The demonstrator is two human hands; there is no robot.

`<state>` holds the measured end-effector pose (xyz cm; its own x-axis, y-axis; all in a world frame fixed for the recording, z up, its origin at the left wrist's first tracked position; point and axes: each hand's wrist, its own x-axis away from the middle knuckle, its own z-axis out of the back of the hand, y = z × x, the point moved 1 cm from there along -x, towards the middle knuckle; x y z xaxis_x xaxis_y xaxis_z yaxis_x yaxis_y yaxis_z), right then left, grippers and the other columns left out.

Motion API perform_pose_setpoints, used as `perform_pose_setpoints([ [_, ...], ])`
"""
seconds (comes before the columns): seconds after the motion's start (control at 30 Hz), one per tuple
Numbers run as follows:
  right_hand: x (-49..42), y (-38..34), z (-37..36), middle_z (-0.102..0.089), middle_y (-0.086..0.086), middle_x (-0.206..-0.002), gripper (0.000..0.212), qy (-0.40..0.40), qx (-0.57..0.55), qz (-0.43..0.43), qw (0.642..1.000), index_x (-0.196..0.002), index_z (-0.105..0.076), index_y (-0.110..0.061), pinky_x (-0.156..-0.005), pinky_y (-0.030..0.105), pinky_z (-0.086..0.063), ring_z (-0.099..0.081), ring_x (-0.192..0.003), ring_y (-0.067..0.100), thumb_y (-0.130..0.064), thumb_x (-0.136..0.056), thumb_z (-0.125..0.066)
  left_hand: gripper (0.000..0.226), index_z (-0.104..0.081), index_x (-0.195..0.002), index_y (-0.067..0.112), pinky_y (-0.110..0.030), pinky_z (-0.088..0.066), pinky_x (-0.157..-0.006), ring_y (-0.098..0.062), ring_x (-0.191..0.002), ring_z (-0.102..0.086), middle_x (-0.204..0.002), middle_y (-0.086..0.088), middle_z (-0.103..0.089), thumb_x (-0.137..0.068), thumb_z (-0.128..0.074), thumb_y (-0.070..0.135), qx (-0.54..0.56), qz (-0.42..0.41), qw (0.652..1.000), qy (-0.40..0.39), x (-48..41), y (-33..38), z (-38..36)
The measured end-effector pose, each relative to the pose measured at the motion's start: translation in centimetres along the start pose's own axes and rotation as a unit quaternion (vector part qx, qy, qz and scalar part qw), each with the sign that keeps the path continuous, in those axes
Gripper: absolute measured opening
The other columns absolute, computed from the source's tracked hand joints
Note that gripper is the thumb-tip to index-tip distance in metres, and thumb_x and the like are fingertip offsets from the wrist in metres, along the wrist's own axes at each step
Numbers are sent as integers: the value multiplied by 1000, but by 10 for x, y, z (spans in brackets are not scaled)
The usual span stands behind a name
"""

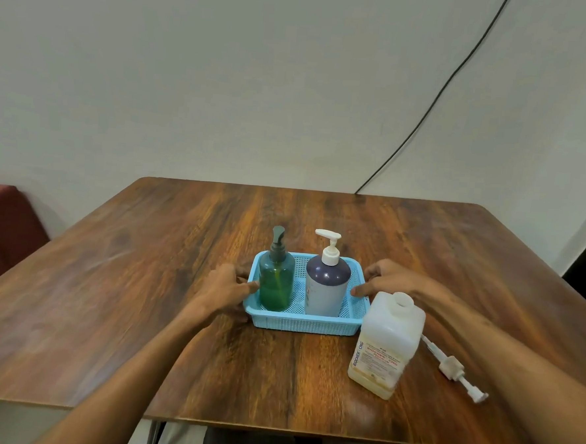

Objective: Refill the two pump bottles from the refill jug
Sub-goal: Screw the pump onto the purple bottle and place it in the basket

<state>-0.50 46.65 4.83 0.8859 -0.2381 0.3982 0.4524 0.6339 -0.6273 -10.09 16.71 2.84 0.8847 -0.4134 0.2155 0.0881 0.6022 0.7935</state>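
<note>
A wooden counter [144, 281] carries a blue basket [299, 325] near its middle. The refill jug [388, 344] stands just beside the basket, toward the counter's near right corner. A loose pump [454, 369] lies beside the jug.

- A left hand [227, 288] and right hand [386, 279] grip opposite ends of a blue basket [304, 323] on a wooden table [144, 281].
- Inside stand a green pump bottle [276, 282] and a purple-topped pump bottle [327, 287].
- An uncapped refill jug [385, 344] stands just beside the basket, its pump [452, 367] lying alongside on the table.

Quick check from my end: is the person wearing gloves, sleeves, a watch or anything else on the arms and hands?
No. The left hand and right hand are bare, with no gloves or rings that I can make out. Both forearms are uncovered up to the frame edge, no sleeve showing. No watch, band or cable at either wrist, though the image is slightly blurred.
</note>
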Motion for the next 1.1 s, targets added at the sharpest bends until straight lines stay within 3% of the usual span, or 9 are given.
perform_pose_setpoints([
  [0.23,-15,3,-2,-76,5,-102,19,45,-10,8,999,-101,-73,-5,-56,19,-54,-76,-75,15,-15,-87,-76,15,-70,-104,0,-29,-61,-56,-19,-67,-75,-93,-10,-74,-95,-61,8,-23,-18,1000,11,-12,5,1],
  [0.4,-27,-8,15,-75,10,-102,17,65,-74,13,995,-102,-70,-1,-63,30,-60,-77,-76,22,-8,-87,-75,14,-69,-100,-4,-25,-58,-52,-19,-66,-74,-93,-14,-74,-95,-61,6,-21,-21,999,20,-32,18,8],
  [0.6,-65,-23,43,-76,13,-100,18,86,-84,27,992,-101,-70,3,-54,25,-56,-76,-72,22,-5,-85,-75,16,-69,-95,-12,-45,-63,-66,-25,-70,-75,-89,-18,-74,-91,-62,3,-17,-46,997,54,-78,40,23],
  [0.83,-130,-37,69,-75,20,-97,21,137,-62,29,988,-100,-68,6,-60,34,-59,-75,-76,28,-2,-83,-76,13,-67,-97,-8,-33,-62,-54,-23,-62,-75,-94,-19,-72,-94,-60,3,-26,-46,996,75,-149,61,33],
  [0.97,-164,-42,77,-74,14,-94,21,166,-37,22,985,-100,-66,-2,-74,41,-64,-75,-76,26,-7,-83,-78,13,-66,-97,-9,-29,-60,-51,-21,-59,-74,-92,-20,-72,-94,-59,2,-31,-44,996,76,-187,67,33],
  [1.1,-194,-41,82,-74,11,-94,23,181,-24,17,983,-99,-65,-5,-75,43,-63,-74,-76,22,-10,-82,-80,15,-68,-96,-10,-36,-62,-55,-25,-61,-74,-89,-20,-73,-91,-59,1,-34,-44,994,90,-220,68,31],
])
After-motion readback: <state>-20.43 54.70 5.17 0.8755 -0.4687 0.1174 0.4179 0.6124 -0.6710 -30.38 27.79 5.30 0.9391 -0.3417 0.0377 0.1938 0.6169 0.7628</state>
